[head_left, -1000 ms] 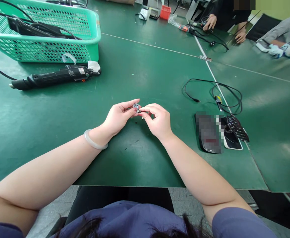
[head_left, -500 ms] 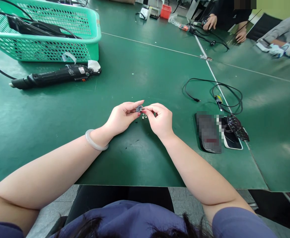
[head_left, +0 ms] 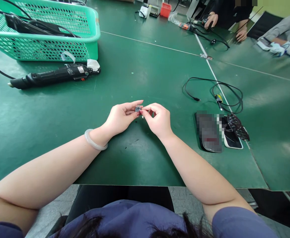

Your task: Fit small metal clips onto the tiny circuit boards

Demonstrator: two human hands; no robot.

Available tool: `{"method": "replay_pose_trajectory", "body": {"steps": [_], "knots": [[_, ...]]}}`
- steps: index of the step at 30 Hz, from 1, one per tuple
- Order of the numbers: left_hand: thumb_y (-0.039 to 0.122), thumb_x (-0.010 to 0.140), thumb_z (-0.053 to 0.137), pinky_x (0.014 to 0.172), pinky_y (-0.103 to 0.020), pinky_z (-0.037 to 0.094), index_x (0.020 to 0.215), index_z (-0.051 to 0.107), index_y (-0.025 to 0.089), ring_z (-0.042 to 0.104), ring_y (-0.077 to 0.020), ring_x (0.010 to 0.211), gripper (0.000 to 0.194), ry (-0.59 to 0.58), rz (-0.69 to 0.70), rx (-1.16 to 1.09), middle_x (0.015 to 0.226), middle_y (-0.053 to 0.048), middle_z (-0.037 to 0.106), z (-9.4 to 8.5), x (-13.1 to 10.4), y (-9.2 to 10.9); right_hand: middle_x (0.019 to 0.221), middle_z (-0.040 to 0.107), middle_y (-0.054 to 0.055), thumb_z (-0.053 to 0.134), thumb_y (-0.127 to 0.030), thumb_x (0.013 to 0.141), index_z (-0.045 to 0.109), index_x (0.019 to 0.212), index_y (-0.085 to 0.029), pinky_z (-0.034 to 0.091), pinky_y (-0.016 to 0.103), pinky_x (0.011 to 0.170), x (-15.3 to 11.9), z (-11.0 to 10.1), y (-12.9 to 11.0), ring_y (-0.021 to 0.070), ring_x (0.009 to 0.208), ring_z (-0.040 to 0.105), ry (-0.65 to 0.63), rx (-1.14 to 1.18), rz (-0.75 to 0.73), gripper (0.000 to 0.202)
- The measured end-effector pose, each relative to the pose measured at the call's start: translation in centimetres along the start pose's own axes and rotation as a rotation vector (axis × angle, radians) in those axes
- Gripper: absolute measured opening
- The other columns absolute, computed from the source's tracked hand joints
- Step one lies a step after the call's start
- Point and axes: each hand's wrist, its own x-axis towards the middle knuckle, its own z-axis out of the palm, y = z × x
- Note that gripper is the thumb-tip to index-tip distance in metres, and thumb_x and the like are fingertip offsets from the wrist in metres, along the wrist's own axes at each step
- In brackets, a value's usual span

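Note:
Above the green table, my left hand (head_left: 121, 118) holds a small dark grey part (head_left: 137, 108) between its thumb and fingers. My right hand (head_left: 158, 119) is closed in a pinch at the right side of that part, its thumb and index fingertips touching or nearly touching it. Whether the right fingertips hold something of their own is too small to make out. A tiny pale piece (head_left: 142, 117) shows just below the fingertips. Small dark specks lie on the table under my hands.
A green basket (head_left: 92, 49) with black tools and cables stands at the back left, a black electric screwdriver (head_left: 53, 76) before it. Right lie a coiled cable (head_left: 239, 96), a dark phone (head_left: 209, 132) and a white-edged phone (head_left: 231, 140). Other people's hands (head_left: 212, 20) are at the far right.
The small grey part has turned slightly in my fingers. My right fingertips have moved a little left, and less of the pale bits below them shows.

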Motion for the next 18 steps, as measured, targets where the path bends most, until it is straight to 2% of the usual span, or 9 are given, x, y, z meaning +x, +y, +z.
{"method": "replay_pose_trajectory", "body": {"steps": [6,9,12,18], "knots": [[0.019,0.071,0.076,0.092,-0.037,0.055,0.114,0.069,0.016,0.072,-0.0201,0.090,0.043,0.066,-0.039,-0.222,0.103,-0.009,0.074,-0.3,0.4,0.1,0.075,0.067,-0.002,0.067,-0.028,0.080,0.071,0.078,-0.022,0.044,0.028,0.066,0.7,-0.9,1.9,0.0106,0.060,0.051,-0.007,-0.032,0.143,0.008],[0.016,0.071,0.075,0.091,-0.035,0.055,0.107,0.070,0.015,0.071,-0.0182,0.089,0.036,0.106,-0.062,-0.298,0.104,-0.009,0.073,-0.6,0.8,-0.3,0.075,0.067,-0.001,0.069,-0.022,0.076,0.073,0.079,-0.021,0.046,0.029,0.066,1.0,-1.5,3.0,0.0109,0.058,0.051,-0.104,-0.136,0.190,0.005],[0.014,0.071,0.074,0.094,-0.035,0.053,0.106,0.069,0.015,0.070,-0.0175,0.092,0.036,0.122,-0.104,-0.350,0.107,-0.009,0.072,-0.7,1.0,-0.6,0.081,0.068,0.001,0.069,-0.018,0.074,0.074,0.080,-0.022,0.048,0.031,0.068,1.1,-1.8,3.4,0.0125,0.062,0.055,-0.186,-0.206,0.177,0.008],[0.015,0.070,0.077,0.096,-0.035,0.052,0.104,0.067,0.014,0.070,-0.0174,0.093,0.036,0.110,-0.085,-0.373,0.106,-0.008,0.071,-0.6,1.1,-0.8,0.084,0.067,0.001,0.070,-0.013,0.074,0.073,0.074,-0.023,0.046,0.034,0.073,1.1,-2.1,3.2,0.0153,0.072,0.056,-0.276,-0.321,0.147,0.010]]}}
